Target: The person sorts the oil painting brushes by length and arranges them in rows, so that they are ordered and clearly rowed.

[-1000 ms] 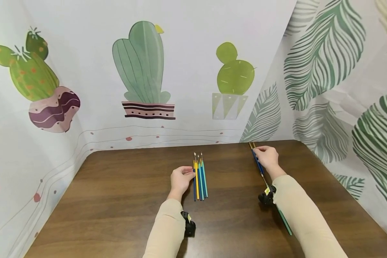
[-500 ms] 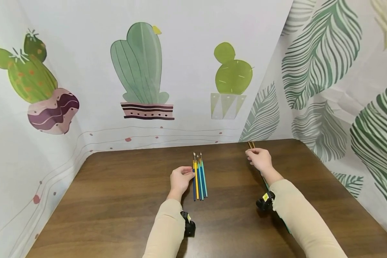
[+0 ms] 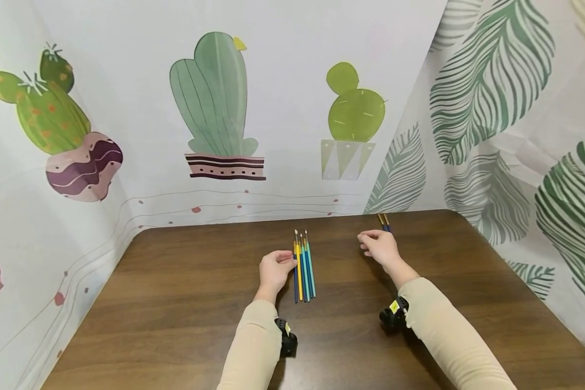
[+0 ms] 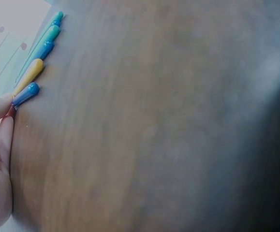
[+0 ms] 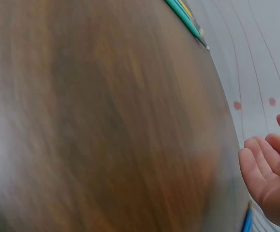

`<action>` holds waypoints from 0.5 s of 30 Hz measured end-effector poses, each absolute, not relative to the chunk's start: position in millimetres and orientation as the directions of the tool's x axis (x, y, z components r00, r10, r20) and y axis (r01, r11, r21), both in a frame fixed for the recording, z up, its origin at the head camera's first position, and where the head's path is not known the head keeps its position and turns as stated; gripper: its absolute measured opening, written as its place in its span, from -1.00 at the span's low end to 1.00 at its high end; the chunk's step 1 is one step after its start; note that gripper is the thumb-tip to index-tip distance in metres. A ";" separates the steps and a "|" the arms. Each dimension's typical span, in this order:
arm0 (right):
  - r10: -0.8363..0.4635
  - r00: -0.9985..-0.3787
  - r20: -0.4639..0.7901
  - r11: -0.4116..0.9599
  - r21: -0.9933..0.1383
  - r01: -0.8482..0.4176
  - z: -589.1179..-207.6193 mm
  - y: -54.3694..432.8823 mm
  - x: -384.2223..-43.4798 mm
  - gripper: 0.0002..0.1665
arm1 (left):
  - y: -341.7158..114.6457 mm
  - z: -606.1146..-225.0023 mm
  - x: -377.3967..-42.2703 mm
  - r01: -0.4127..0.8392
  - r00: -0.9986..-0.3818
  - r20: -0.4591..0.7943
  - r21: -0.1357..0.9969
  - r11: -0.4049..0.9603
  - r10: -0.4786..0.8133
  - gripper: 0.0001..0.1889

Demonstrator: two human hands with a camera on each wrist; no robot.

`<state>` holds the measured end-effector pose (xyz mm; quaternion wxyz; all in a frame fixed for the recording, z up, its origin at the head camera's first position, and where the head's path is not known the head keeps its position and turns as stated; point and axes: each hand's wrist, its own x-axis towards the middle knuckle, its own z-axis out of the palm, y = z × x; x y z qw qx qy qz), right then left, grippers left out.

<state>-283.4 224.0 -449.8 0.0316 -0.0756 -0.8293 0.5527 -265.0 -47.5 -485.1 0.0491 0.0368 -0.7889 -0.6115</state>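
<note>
Several paintbrushes lie side by side in a row, bristles toward the wall. A dark blue paintbrush [image 3: 296,287] forms the row's left edge, beside a yellow paintbrush [image 3: 299,279]; blue and turquoise paintbrushes [image 3: 311,273] follow on the right. My left hand [image 3: 274,271] rests at the left side of the row, thumb and fingertips touching the dark blue one. In the head view my right hand [image 3: 381,248] hovers right of the row, holding nothing, its fingers loosely bent. Behind it show the tips of two blue paintbrushes [image 3: 384,222]; the hand and arm hide the rest.
A brown wooden table [image 3: 185,303] meets a wall covering [image 3: 292,108] printed with cacti and leaves. Black wrist cameras [image 3: 394,314] hang below both cream sleeves [image 3: 448,325].
My right hand has left the two blue paintbrushes at the right and moved left toward the row, with nothing in it. My left hand has stayed at the row.
</note>
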 end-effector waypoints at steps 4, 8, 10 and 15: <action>0.143 -0.988 -0.056 0.346 -0.933 0.103 -453.1 214.0 -282.8 -0.58 | -47.5 -485.8 -265.4 -0.001 -0.993 0.028 0.969 0.246 -0.117 -0.76; 0.126 -0.989 -0.073 0.327 -0.939 0.110 -455.9 204.1 -281.1 -0.57 | -47.5 -488.2 -266.3 0.010 -0.993 0.039 0.968 0.250 -0.112 -0.76; 0.119 -0.990 -0.081 0.316 -0.942 0.115 -457.0 199.0 -280.2 -0.58 | -47.6 -489.3 -266.8 0.017 -0.993 0.047 0.967 0.255 -0.111 -0.76; 0.084 -0.992 -0.094 0.292 -0.950 0.115 -458.9 186.2 -278.7 -0.58 | -48.0 -489.7 -267.2 0.020 -0.992 0.052 0.966 0.259 -0.115 -0.76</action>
